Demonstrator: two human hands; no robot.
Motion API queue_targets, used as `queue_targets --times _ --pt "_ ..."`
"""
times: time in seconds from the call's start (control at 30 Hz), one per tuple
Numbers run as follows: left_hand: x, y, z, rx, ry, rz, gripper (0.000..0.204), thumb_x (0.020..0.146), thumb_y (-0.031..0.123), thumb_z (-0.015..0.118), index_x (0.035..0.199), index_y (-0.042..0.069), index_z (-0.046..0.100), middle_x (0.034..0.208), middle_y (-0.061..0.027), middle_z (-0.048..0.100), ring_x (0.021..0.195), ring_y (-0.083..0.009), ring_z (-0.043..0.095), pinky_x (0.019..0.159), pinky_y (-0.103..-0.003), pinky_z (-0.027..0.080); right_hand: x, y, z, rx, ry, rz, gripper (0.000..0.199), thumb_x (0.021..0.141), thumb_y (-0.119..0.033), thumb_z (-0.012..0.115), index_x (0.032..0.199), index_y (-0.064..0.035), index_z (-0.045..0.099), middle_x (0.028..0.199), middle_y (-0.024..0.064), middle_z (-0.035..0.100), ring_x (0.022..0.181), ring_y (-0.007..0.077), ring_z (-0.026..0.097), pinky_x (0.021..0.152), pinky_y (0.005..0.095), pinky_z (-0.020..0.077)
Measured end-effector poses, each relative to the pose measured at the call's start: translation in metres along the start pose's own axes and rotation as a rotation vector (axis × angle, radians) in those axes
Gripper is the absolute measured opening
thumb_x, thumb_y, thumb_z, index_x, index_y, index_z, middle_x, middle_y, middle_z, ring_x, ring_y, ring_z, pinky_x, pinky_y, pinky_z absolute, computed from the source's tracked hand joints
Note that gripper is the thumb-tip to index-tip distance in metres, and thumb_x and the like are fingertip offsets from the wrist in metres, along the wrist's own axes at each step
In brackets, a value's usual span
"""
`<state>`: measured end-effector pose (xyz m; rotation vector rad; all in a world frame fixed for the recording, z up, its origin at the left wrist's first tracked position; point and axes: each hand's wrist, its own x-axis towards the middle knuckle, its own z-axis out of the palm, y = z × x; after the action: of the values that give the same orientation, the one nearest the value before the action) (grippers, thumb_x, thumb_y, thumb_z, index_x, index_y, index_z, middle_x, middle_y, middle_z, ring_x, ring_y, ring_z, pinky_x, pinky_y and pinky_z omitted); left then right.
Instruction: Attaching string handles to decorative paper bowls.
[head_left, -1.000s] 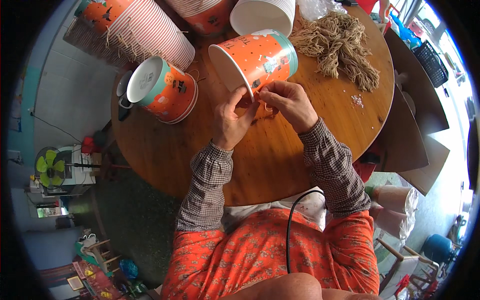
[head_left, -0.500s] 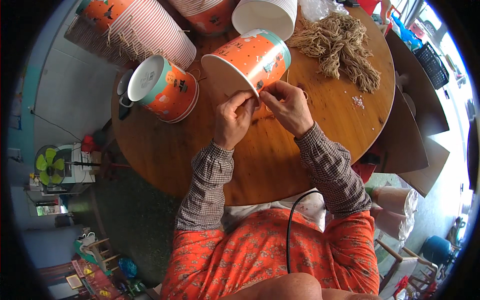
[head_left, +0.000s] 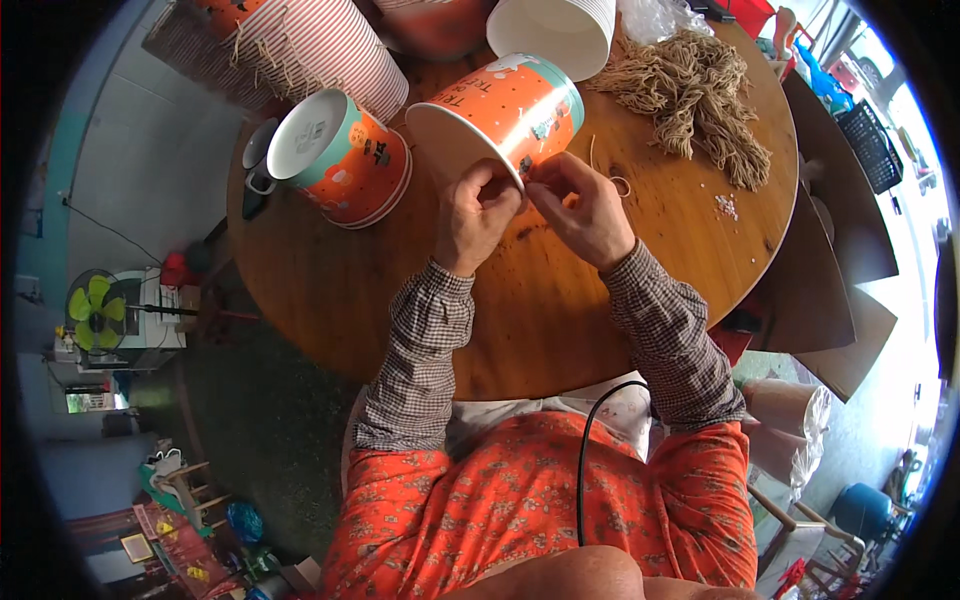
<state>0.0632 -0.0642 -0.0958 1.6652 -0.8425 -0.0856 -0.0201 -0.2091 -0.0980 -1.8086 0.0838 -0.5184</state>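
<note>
An orange paper bucket [head_left: 505, 108] with a teal base band lies on its side, mouth toward me. My left hand [head_left: 478, 215] pinches its rim, with some fingers reaching inside the mouth. Against the outer wall near that rim, my right hand [head_left: 583, 208] is closed in a pinch. A thin tan cord [head_left: 622, 187] curls out past the right fingers, and its pinched end is hidden. To the left stands a short upside-down stack of orange buckets [head_left: 345, 165] with a white base facing up.
A tall stack of striped buckets [head_left: 330, 55] with cords leans at the back left. White nested buckets [head_left: 550, 30] lie at the back. A bundle of tan cords [head_left: 700, 95] and white bits [head_left: 727, 207] are on the right of the round table [head_left: 370, 300]. Cardboard [head_left: 800, 270] stands beyond.
The view has shifted slightly. My left fingers have drawn closer to the right fingertips at the rim, and more of the cord loop shows beside the right hand.
</note>
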Motion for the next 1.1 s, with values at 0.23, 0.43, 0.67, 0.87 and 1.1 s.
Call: queue_targets --times 0.23,0.43,0.67,0.87,1.1 --pt "-0.001 0.017 0.003 0.258 0.169 0.240 0.005 0.082 -0.001 0.057 0.087 -0.001 0.057 0.079 -0.0115 0.062 0.070 -0.0243 0.064 0.063 -0.033 0.052 -0.004 -0.008 0.014 -0.318 0.044 -0.229 0.026 0.081 -0.015 0.067 0.101 -0.0041 0.054 0.083 0.0128 0.065 0.076 0.0282 0.066 0.065 0.0353 0.0529" --pt "0.001 0.040 -0.004 0.248 0.180 0.354 0.005 0.082 0.000 0.058 0.086 0.002 0.057 0.080 -0.0086 0.060 0.073 -0.0220 0.062 0.066 -0.031 0.050 -0.010 -0.031 0.019 0.016 0.102 0.029 0.023 0.084 -0.020 0.067 0.085 0.0012 0.058 0.067 0.0145 0.064 0.060 0.0240 0.066 0.052 0.0332 0.0515" --pt "0.001 0.069 -0.038 0.218 0.084 0.229 0.003 0.083 0.002 0.058 0.086 0.001 0.058 0.077 -0.0072 0.060 0.069 -0.0166 0.060 0.064 -0.029 0.048 -0.012 -0.061 -0.026 0.218 -0.264 0.242 0.022 0.090 -0.014 0.064 0.105 0.0011 0.058 0.076 0.0046 0.063 0.050 0.0078 0.057 0.041 0.0201 0.0442" --pt "0.018 0.073 -0.048 0.040 0.065 0.221 0.004 0.087 0.004 0.058 0.089 0.000 0.058 0.076 -0.0037 0.060 0.070 -0.0100 0.058 0.066 -0.025 0.049 -0.023 -0.077 -0.068 0.206 -0.125 0.194 0.020 0.089 -0.011 0.063 0.106 -0.0012 0.057 0.078 0.0030 0.062 0.057 0.0061 0.058 0.045 0.0205 0.0445" --pt "0.049 0.082 -0.018 -0.064 -0.239 0.183 0.012 0.095 0.007 0.051 0.096 -0.002 0.059 0.091 -0.0047 0.065 0.082 -0.0084 0.062 0.078 -0.023 0.051 -0.018 -0.083 -0.069 0.024 -0.012 0.032 0.023 0.087 -0.009 0.064 0.106 0.0019 0.059 0.081 0.0087 0.066 0.063 0.0109 0.061 0.056 0.0257 0.0507"
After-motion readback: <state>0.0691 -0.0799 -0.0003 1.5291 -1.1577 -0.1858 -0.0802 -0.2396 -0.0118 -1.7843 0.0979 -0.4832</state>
